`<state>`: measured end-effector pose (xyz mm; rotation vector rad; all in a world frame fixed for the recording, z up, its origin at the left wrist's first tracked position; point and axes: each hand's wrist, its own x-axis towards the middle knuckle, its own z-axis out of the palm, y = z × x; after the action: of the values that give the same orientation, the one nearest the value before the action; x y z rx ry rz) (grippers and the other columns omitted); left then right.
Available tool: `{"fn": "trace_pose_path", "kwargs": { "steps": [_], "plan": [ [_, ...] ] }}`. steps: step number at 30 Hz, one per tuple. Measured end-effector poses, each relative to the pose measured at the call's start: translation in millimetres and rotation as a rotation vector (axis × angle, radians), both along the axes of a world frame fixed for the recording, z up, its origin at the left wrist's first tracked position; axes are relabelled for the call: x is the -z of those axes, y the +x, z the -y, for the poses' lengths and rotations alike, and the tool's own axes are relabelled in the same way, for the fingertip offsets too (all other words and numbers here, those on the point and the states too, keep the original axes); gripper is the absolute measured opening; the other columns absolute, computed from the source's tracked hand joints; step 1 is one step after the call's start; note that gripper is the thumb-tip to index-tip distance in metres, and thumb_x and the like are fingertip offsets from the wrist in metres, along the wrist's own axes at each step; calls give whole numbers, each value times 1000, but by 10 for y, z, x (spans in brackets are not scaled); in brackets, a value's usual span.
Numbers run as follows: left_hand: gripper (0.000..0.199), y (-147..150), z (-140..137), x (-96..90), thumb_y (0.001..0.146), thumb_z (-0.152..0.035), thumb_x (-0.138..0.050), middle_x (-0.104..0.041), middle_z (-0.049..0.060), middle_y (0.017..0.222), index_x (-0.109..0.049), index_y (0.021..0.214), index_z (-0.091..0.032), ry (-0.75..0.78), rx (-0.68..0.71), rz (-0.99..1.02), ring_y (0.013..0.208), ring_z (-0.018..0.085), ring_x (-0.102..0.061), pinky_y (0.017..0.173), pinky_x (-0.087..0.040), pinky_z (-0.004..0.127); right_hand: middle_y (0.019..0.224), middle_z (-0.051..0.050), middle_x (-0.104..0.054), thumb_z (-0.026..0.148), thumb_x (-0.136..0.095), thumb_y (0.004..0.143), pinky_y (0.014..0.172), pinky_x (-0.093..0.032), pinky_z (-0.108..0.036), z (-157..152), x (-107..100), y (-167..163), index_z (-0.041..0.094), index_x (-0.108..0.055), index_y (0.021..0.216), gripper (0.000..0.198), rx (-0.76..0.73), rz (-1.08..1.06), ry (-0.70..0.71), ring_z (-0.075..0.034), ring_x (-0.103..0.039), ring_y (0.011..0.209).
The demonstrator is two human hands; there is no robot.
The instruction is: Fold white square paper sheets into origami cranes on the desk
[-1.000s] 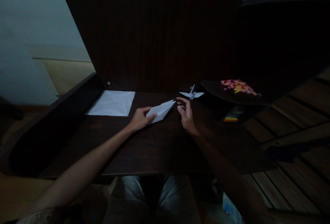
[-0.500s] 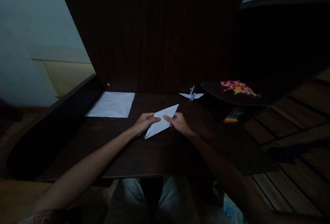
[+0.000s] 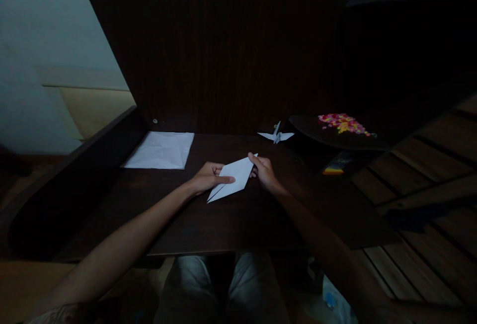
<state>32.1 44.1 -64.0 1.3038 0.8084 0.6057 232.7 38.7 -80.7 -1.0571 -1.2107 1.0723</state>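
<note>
Where grips (image 3: 206, 178) (image 3: 265, 171) pinch, folded paper (image 3: 241, 172) lies between.

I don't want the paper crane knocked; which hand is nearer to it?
Right. The right hand is on the near side of the paper crane, slightly left; the left hand is farther off, well to its left.

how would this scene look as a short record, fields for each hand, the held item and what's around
left hand: grips the folded paper, thumb on top
right hand: pinches the same paper near its far right tip
held item: white, diamond-like outline, pointed ends
surface: dark desk
left side: flat white paper on the desk
back, right of centre: white paper bird
right side: small colourful bits on a dark shelf
lighting: dim
</note>
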Motion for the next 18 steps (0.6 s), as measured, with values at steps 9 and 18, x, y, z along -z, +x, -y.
{"fn": "trace_pose_path", "kwargs": {
  "steps": [9,18],
  "plan": [
    [41,30,-8,23,58,-26,-82,-73,5,82,-69,94,-12,-5,-157,128,65,14,-64,59,-47,23,54,4,-56,48,-72,66,33,-32,-17,79,-70,-65,16,-60,75,35,-197,118,-50,-6,-47,39],
    [26,67,-43,58,70,-24,-71,-72,8,84,-69,91,-9,-116,-141,259,72,16,-65,68,-49,24,68,1,-63,35,-73,63,35,-35,-18,62,-48,-67,15,-61,93,38,-202,76,-106,-6,-48,42]
  ]
}}
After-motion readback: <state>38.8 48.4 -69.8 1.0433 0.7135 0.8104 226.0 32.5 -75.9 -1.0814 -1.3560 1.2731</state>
